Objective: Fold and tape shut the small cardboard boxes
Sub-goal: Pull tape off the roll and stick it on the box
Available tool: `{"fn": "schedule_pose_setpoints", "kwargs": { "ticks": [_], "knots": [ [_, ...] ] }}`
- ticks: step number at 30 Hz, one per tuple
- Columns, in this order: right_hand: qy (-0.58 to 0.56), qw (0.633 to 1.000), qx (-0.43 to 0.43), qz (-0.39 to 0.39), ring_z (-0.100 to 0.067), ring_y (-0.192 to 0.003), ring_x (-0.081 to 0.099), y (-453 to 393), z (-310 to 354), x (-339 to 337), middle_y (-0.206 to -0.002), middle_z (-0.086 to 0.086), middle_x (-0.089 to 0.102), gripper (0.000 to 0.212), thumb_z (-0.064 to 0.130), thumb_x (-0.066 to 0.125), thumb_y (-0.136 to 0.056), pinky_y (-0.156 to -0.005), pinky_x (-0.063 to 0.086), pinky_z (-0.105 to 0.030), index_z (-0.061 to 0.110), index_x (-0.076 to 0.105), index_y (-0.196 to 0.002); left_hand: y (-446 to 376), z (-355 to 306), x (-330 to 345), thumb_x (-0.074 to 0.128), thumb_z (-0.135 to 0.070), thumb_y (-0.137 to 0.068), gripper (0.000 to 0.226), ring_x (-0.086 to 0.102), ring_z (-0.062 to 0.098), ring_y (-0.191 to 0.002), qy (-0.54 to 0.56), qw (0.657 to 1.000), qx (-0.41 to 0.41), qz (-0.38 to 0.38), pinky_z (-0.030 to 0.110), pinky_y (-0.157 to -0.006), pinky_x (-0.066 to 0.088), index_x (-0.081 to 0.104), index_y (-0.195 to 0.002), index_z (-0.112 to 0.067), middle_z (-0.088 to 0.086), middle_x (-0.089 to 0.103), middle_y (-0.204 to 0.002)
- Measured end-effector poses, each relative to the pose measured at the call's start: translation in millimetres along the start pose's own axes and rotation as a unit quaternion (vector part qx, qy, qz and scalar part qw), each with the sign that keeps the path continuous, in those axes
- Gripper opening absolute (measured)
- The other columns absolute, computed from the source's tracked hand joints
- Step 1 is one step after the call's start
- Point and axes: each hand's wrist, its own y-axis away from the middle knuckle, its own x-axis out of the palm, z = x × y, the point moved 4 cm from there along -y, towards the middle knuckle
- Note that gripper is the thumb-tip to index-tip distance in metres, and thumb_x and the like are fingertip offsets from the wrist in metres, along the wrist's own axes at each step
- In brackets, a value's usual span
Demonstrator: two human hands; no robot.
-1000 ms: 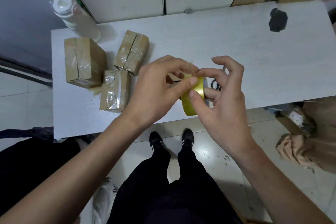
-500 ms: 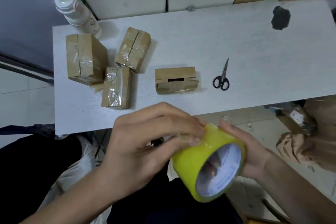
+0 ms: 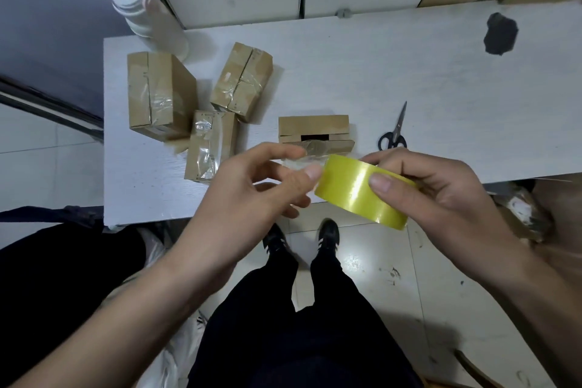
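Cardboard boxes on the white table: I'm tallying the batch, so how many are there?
4. Three taped ones cluster at the left: large box, angled box, near box. A fourth, still gapped, is at centre. None seem hidden.

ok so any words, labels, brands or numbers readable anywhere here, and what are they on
None can be read.
Yellow roll of packing tape: its outer face is plain, and the core is turned away.
Three taped brown cardboard boxes: only clear tape and creases, no print.
Unsealed brown cardboard box: blank.
White plastic bottle: no label legible.
Black-handled scissors: no marking visible.
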Motion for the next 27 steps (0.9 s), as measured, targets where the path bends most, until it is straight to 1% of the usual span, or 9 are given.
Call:
{"fn": "schedule_pose_setpoints", "kwargs": {
  "ticks": [4, 7, 12, 16, 18, 20, 23, 25, 27],
  "knots": [
    [0.046, 0.998, -0.042, -0.003, -0.016, -0.069, 0.054, -2, 4, 2, -0.077, -0.006, 0.062, 0.031, 0.044, 0.062, -0.092, -0.063, 0.041, -0.018, 0.017, 0.066, -0.078, -9, 3, 3, 0.074, -0.033, -0.089, 0.029, 0.076, 0.022, -0.087, 0.061, 0.995, -0.079, -0.018, 0.035, -0.076, 0.059, 0.073, -0.110, -0.014, 0.011, 0.075, -0.096],
    [0.067, 0.995, -0.068, 0.000, -0.014, -0.062, 0.048, -2, 5, 0, -0.067, -0.003, 0.054, 0.035, 0.041, 0.061, -0.095, -0.059, 0.038, -0.018, 0.012, 0.063, -0.075, -14, 2, 1, 0.074, -0.026, -0.091, 0.026, 0.073, 0.016, -0.081, 0.074, 0.993, -0.087, 0.003, 0.031, -0.075, 0.053, 0.071, -0.096, 0.000, 0.005, 0.071, -0.086],
    [0.126, 0.988, -0.095, -0.003, -0.020, -0.057, 0.045, -5, 6, 1, -0.062, -0.007, 0.051, 0.040, 0.043, 0.060, -0.095, -0.053, 0.035, -0.027, 0.009, 0.062, -0.073, -18, 0, 0, 0.074, -0.028, -0.089, 0.025, 0.069, 0.014, -0.075, 0.124, 0.987, -0.096, -0.019, 0.029, -0.069, 0.048, 0.077, -0.098, -0.004, 0.001, 0.070, -0.085],
    [0.156, 0.982, -0.105, -0.022, -0.016, -0.054, 0.041, -6, 10, 4, -0.059, -0.003, 0.045, 0.040, 0.045, 0.060, -0.095, -0.050, 0.032, -0.024, 0.013, 0.057, -0.071, -21, -3, 1, 0.075, -0.025, -0.092, 0.018, 0.067, 0.010, -0.068, 0.099, 0.990, -0.035, -0.089, 0.029, -0.069, 0.047, 0.078, -0.091, -0.007, 0.001, 0.072, -0.081],
    [0.185, 0.976, -0.111, -0.043, -0.014, -0.054, 0.040, -3, 8, 5, -0.059, -0.001, 0.044, 0.039, 0.046, 0.059, -0.095, -0.049, 0.030, -0.021, 0.016, 0.054, -0.071, -23, -4, -1, 0.074, -0.020, -0.093, 0.017, 0.064, 0.009, -0.064, 0.074, 0.990, 0.010, -0.117, 0.029, -0.069, 0.047, 0.077, -0.089, -0.004, 0.011, 0.069, -0.078],
    [0.286, 0.950, -0.103, -0.067, -0.013, -0.054, 0.042, -4, -3, 4, -0.056, 0.003, 0.049, 0.040, 0.056, 0.054, -0.095, -0.053, 0.033, -0.019, 0.024, 0.047, -0.072, -22, -5, -6, 0.074, -0.016, -0.093, 0.015, 0.061, 0.008, -0.061, 0.060, 0.986, 0.057, -0.147, 0.028, -0.068, 0.047, 0.076, -0.084, -0.004, 0.022, 0.068, -0.083],
    [0.403, 0.912, 0.048, -0.054, -0.014, -0.052, 0.057, -16, -25, -8, -0.048, 0.000, 0.056, 0.066, 0.083, 0.038, -0.087, -0.066, 0.049, -0.035, 0.022, 0.045, -0.064, -17, -9, -10, 0.072, -0.014, -0.095, 0.015, 0.060, 0.008, -0.064, 0.001, 0.978, 0.135, -0.161, 0.028, -0.066, 0.050, 0.074, -0.081, -0.009, 0.016, 0.068, -0.077],
    [0.316, 0.943, 0.099, 0.030, -0.011, -0.054, 0.063, -20, -28, -15, -0.052, -0.001, 0.061, 0.069, 0.083, 0.045, -0.087, -0.062, 0.047, -0.032, 0.018, 0.053, -0.065, -24, 0, -15, 0.069, -0.013, -0.098, 0.019, 0.060, 0.009, -0.065, 0.017, 0.977, 0.119, -0.176, 0.029, -0.067, 0.051, 0.072, -0.079, -0.014, 0.008, 0.067, -0.073],
    [0.118, 0.978, 0.111, 0.128, -0.013, -0.065, 0.066, -16, -21, -17, -0.066, -0.003, 0.067, 0.050, 0.060, 0.058, -0.095, -0.066, 0.047, -0.028, 0.015, 0.061, -0.076, -39, 15, -27, 0.065, -0.012, -0.100, 0.024, 0.058, 0.011, -0.066, 0.104, 0.974, 0.043, -0.198, 0.032, -0.069, 0.048, 0.068, -0.076, -0.016, 0.002, 0.062, -0.072]
  ]
}}
